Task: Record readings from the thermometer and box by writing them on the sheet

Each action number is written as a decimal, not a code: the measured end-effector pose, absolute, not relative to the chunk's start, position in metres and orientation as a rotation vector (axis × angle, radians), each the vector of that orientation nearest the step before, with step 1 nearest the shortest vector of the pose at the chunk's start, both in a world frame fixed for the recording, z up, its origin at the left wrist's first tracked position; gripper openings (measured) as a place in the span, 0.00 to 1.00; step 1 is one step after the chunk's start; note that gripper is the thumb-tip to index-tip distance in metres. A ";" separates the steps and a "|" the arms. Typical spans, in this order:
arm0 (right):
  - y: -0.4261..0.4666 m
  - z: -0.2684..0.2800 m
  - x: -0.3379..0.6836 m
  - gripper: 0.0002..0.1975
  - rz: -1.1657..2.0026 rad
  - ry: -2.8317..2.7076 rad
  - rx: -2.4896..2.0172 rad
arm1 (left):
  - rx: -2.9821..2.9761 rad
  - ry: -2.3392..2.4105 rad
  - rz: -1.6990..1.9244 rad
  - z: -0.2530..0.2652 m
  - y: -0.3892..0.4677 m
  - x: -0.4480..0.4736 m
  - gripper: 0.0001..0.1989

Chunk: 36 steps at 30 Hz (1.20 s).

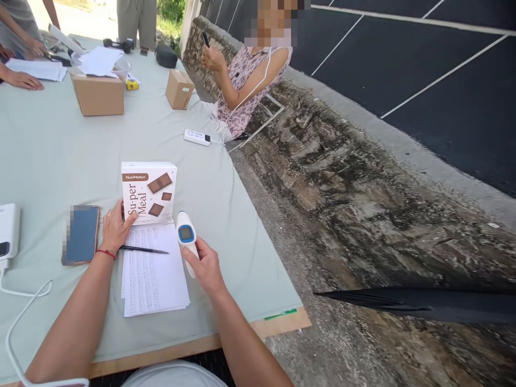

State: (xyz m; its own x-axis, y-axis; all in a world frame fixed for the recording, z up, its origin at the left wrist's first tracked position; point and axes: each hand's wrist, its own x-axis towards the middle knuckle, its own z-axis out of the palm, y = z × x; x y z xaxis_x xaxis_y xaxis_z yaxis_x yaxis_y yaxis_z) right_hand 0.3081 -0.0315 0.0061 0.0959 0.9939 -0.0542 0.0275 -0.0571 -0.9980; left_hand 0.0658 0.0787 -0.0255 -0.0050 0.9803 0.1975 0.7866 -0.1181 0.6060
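My left hand (pixel 114 228) grips the lower left edge of a white box (pixel 155 212) with brown print reading "NutriMotion Su-per Meal". The box stands upright on the table, at the top end of some printed sheets (pixel 155 285). My right hand (pixel 205 266) is wrapped round the handle of a white and blue infrared thermometer (pixel 187 233), its small screen facing me, just right of the sheets. A black pen (pixel 147 249) lies across the papers below the box. Left of my left hand lies a phone (pixel 81 235) with a dark screen.
A white power bank (pixel 8 231) with a cable lies at far left. Further back are cardboard boxes (pixel 99 97), a smaller carton (pixel 179 89), a white device (pixel 197 137) and a black case (pixel 166 56). A person (pixel 250 80) sits beyond the table's right edge; others stand behind.
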 end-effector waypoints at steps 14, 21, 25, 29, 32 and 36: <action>-0.018 -0.035 0.349 0.24 0.773 -1.272 -1.737 | 1.922 1.781 0.880 -0.020 0.081 0.064 0.32; -0.008 -0.070 0.352 0.23 0.280 -1.699 -1.927 | 1.876 1.804 0.891 -0.023 0.078 0.065 0.35; -0.012 -0.067 0.342 0.22 0.037 -1.745 -1.875 | 1.865 1.769 0.877 -0.022 0.076 0.065 0.36; -0.019 -0.055 0.312 0.14 0.082 -1.897 -1.593 | 1.866 1.741 0.883 -0.018 0.073 0.067 0.36; -0.020 -0.056 0.286 0.12 0.177 -2.048 -1.451 | 1.897 1.716 0.886 -0.019 0.071 0.067 0.36; -0.019 -0.063 0.270 0.10 0.192 -2.148 -1.426 | 1.957 1.730 0.831 -0.025 0.069 0.066 0.35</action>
